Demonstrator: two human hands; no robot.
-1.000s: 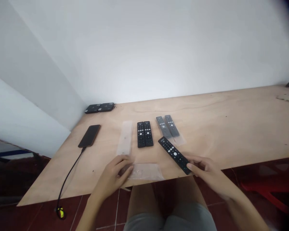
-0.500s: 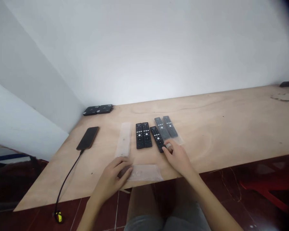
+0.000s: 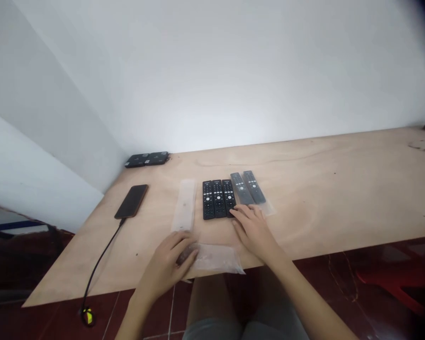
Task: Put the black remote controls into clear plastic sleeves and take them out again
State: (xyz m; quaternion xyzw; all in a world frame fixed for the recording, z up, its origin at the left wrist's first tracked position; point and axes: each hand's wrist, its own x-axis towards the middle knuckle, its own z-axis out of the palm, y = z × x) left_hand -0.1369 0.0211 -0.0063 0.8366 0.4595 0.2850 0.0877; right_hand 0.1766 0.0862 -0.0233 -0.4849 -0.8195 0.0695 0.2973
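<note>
Three bare black remote controls [image 3: 218, 199] lie side by side on the wooden table. My right hand [image 3: 252, 227] rests at the lower end of the rightmost one, fingers stretched out and touching it. To their right, two more remotes [image 3: 246, 189] lie in clear plastic sleeves. Along the front edge is a clear plastic bag [image 3: 217, 259], flat and apparently without contents. My left hand [image 3: 172, 259] has its thumb and curled fingers around the bag's left end, which they partly hide. Another flat plastic sleeve [image 3: 184, 205] lies just beyond that hand.
A phone [image 3: 131, 201] with a black cable [image 3: 102, 262] lies on the left, the cable hanging over the front edge. Two black boxes [image 3: 147, 159] sit at the back left corner against the wall. A red stool [image 3: 393, 283] stands below on the right.
The third remote has gone from slanted to straight, close against the other two. My right hand has moved slightly left and flattened its fingers. The left hand stays at the bag.
</note>
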